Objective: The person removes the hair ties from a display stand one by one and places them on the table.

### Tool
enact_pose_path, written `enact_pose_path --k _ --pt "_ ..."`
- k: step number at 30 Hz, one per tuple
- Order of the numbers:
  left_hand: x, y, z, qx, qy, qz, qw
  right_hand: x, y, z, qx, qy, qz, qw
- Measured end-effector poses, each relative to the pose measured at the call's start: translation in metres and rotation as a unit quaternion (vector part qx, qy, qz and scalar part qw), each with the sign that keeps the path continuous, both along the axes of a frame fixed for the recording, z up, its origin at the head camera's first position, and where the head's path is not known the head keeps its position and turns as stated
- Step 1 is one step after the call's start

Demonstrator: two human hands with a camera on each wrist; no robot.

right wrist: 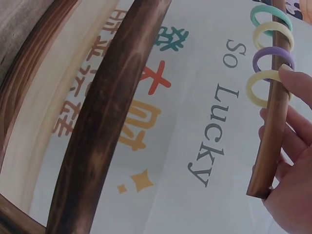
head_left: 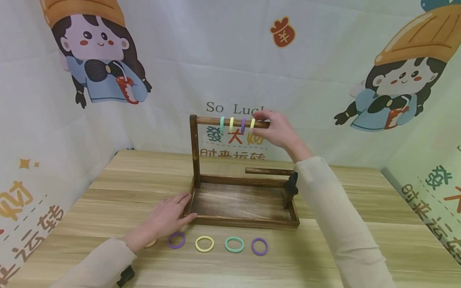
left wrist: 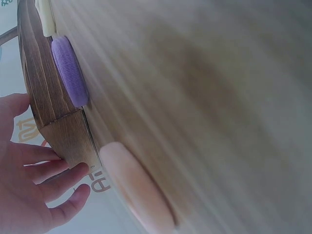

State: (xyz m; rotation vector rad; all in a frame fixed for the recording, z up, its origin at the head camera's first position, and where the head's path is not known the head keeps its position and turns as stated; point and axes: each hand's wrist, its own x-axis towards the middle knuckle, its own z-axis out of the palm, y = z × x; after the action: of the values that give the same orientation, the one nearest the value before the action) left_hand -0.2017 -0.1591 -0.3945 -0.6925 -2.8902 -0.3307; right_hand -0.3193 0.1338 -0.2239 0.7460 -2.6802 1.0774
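A wooden stand has a tray base (head_left: 248,221), a tall left post (head_left: 195,152) and a top bar (head_left: 209,120). My right hand (head_left: 277,130) is at the bar's free right end, pinching a yellow hair tie (right wrist: 258,87) that loops round the bar. Further along the bar hang a purple hair tie (head_left: 243,125), another yellow one (head_left: 231,125) and a green one (head_left: 221,125). My left hand (head_left: 167,216) rests on the tray's left end, its fingers extended along the wood (left wrist: 73,141).
In front of the tray lie a purple (head_left: 177,240), a yellow (head_left: 204,244), a green (head_left: 234,245) and another purple hair tie (head_left: 259,246). A peach one (left wrist: 136,187) lies by my left wrist. A lower bar (head_left: 268,171) extends above the tray's back right. A printed cloth (head_left: 201,48) hangs behind.
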Motion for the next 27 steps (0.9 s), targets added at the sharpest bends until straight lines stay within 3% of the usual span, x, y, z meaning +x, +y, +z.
enact_pose_path --k 16,22,27 --pt "0.001 0.000 0.002 0.001 -0.004 -0.003 1.0000 0.000 -0.004 -0.007 0.061 0.076 -0.058 0.9935" --pt "0.002 0.000 0.002 0.003 0.004 -0.006 1.0000 0.000 0.002 -0.009 0.016 0.082 -0.034 0.9959" --pt "0.001 0.000 0.002 0.003 0.006 -0.008 0.9999 0.000 0.011 -0.011 -0.041 0.046 -0.022 0.9979"
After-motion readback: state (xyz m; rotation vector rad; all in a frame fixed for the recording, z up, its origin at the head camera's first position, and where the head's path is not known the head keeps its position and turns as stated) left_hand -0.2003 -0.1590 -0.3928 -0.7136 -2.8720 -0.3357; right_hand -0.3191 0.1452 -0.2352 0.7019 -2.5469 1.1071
